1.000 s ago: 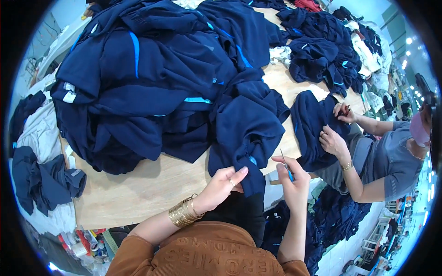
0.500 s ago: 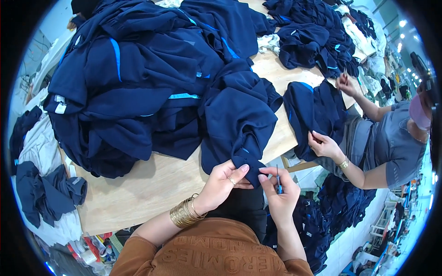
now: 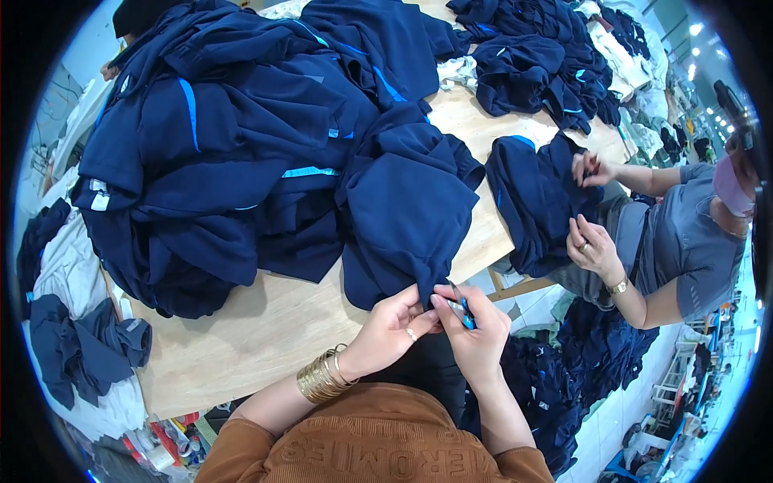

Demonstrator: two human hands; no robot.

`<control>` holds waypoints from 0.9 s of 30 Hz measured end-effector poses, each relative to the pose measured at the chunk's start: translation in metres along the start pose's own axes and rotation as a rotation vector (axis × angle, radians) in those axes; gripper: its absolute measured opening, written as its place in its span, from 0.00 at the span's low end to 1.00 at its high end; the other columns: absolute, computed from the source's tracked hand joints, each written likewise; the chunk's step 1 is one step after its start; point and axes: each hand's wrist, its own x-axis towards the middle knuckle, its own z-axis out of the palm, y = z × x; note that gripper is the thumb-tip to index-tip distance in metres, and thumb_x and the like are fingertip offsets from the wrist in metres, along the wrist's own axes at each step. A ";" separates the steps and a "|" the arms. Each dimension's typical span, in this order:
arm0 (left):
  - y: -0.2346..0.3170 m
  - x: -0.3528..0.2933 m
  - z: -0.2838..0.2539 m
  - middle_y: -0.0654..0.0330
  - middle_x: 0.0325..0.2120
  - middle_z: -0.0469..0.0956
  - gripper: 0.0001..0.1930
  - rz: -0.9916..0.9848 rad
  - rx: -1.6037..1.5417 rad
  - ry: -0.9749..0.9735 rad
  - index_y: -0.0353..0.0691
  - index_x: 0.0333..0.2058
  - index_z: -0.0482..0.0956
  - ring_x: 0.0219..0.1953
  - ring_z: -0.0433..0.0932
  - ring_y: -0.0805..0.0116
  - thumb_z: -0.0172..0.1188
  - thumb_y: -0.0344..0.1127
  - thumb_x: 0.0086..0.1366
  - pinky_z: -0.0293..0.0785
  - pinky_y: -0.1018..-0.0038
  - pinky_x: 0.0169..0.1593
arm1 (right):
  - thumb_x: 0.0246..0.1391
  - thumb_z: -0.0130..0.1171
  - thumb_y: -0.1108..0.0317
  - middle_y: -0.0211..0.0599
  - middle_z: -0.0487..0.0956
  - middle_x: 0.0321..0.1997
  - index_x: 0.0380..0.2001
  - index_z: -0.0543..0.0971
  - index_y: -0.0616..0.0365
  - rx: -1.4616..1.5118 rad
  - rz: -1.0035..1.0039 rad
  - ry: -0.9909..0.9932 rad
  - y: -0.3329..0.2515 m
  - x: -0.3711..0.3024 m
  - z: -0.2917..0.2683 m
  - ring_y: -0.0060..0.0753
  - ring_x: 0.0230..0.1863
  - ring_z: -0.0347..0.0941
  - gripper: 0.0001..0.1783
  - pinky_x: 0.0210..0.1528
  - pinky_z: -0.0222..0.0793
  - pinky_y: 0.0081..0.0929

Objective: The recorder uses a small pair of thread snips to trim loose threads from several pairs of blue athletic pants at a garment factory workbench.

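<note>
While the left hand point(image 3: 397, 328) is pinching the gathered end of a navy garment point(image 3: 407, 213), the right hand point(image 3: 481, 328) is touching that end just beside it, its fingers nearly closed around blue-handled snips point(image 3: 468, 319). Most of the garment is lying just beyond both hands. They are apparently working over this end; the next move is likely calling for steady tension and carefully guided blades.

The right hand point(image 3: 481, 332) hides part of the small blue tool point(image 3: 468, 316), and the left hand point(image 3: 394, 328) covers some dark blue cloth point(image 3: 407, 213).
</note>
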 end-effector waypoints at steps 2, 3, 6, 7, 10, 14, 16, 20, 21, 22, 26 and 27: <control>-0.003 0.002 -0.009 0.63 0.38 0.73 0.12 -0.008 -0.032 -0.053 0.32 0.46 0.70 0.38 0.71 0.80 0.49 0.29 0.65 0.72 0.81 0.44 | 0.45 0.61 0.77 0.35 0.79 0.25 0.31 0.77 0.62 0.000 -0.034 0.026 0.000 -0.001 0.001 0.19 0.22 0.72 0.07 0.27 0.65 0.14; -0.001 0.003 -0.009 0.63 0.38 0.73 0.12 -0.005 -0.032 -0.053 0.32 0.46 0.70 0.38 0.71 0.80 0.49 0.29 0.65 0.72 0.81 0.44 | 0.45 0.61 0.77 0.33 0.78 0.24 0.30 0.77 0.62 0.009 0.008 0.038 -0.001 -0.001 0.001 0.18 0.22 0.70 0.06 0.26 0.64 0.14; 0.008 0.006 -0.005 0.71 0.22 0.65 0.12 -0.046 0.074 0.078 0.35 0.24 0.68 0.29 0.66 0.85 0.49 0.33 0.66 0.70 0.83 0.36 | 0.47 0.60 0.77 0.29 0.76 0.23 0.30 0.76 0.63 0.118 0.155 0.047 -0.001 -0.003 0.000 0.16 0.21 0.69 0.06 0.26 0.64 0.13; 0.010 0.007 -0.004 0.71 0.22 0.65 0.12 -0.045 0.072 0.076 0.35 0.24 0.68 0.29 0.66 0.85 0.49 0.33 0.66 0.70 0.83 0.36 | 0.47 0.60 0.76 0.27 0.75 0.22 0.31 0.75 0.63 0.219 0.261 0.044 -0.001 -0.004 -0.001 0.15 0.21 0.69 0.06 0.25 0.65 0.14; 0.015 0.005 0.000 0.70 0.22 0.65 0.10 -0.038 0.046 0.092 0.34 0.26 0.70 0.28 0.66 0.86 0.49 0.33 0.66 0.69 0.84 0.34 | 0.50 0.59 0.75 0.24 0.74 0.23 0.31 0.75 0.64 0.420 0.440 0.010 -0.009 0.001 -0.004 0.10 0.21 0.64 0.05 0.24 0.62 0.11; 0.008 0.007 0.004 0.70 0.22 0.68 0.08 -0.043 0.022 0.157 0.34 0.30 0.73 0.25 0.66 0.86 0.54 0.33 0.63 0.66 0.86 0.30 | 0.51 0.57 0.74 0.25 0.73 0.24 0.31 0.74 0.64 0.518 0.531 0.009 -0.010 0.002 -0.008 0.11 0.21 0.63 0.05 0.24 0.60 0.11; 0.006 0.007 0.002 0.70 0.21 0.69 0.07 -0.014 0.102 0.155 0.34 0.30 0.73 0.24 0.65 0.87 0.55 0.32 0.62 0.65 0.86 0.28 | 0.52 0.57 0.72 0.24 0.72 0.23 0.31 0.74 0.63 0.501 0.537 -0.048 -0.010 0.003 -0.010 0.10 0.20 0.62 0.05 0.23 0.58 0.11; 0.005 0.008 0.002 0.71 0.20 0.69 0.07 0.055 0.172 0.166 0.34 0.29 0.74 0.23 0.65 0.87 0.58 0.32 0.60 0.61 0.87 0.26 | 0.53 0.56 0.71 0.22 0.70 0.22 0.30 0.73 0.62 0.644 0.593 -0.021 -0.006 0.000 -0.012 0.09 0.19 0.60 0.05 0.22 0.54 0.09; 0.006 0.008 0.002 0.71 0.20 0.69 0.07 0.054 0.154 0.169 0.34 0.28 0.73 0.23 0.65 0.87 0.59 0.32 0.60 0.61 0.87 0.26 | 0.53 0.56 0.71 0.22 0.69 0.22 0.30 0.73 0.62 0.649 0.597 -0.022 -0.006 -0.002 -0.013 0.09 0.19 0.59 0.05 0.21 0.52 0.09; 0.006 0.008 0.003 0.71 0.20 0.69 0.07 0.053 0.152 0.169 0.34 0.28 0.73 0.23 0.65 0.87 0.59 0.32 0.60 0.61 0.87 0.26 | 0.54 0.56 0.70 0.21 0.69 0.22 0.30 0.73 0.61 0.653 0.600 -0.024 -0.005 -0.003 -0.014 0.08 0.19 0.58 0.05 0.21 0.51 0.09; 0.009 0.007 0.006 0.70 0.21 0.71 0.06 0.009 0.086 0.167 0.34 0.30 0.74 0.24 0.67 0.85 0.58 0.31 0.59 0.65 0.86 0.28 | 0.54 0.55 0.70 0.20 0.69 0.22 0.30 0.73 0.61 0.661 0.592 0.010 -0.005 -0.007 -0.015 0.07 0.20 0.57 0.05 0.21 0.49 0.08; 0.009 0.007 0.006 0.68 0.23 0.72 0.05 -0.023 0.041 0.157 0.33 0.32 0.75 0.26 0.69 0.84 0.58 0.30 0.59 0.67 0.85 0.30 | 0.54 0.56 0.71 0.20 0.69 0.22 0.31 0.73 0.61 0.643 0.588 0.029 -0.004 -0.007 -0.015 0.08 0.21 0.58 0.05 0.22 0.51 0.08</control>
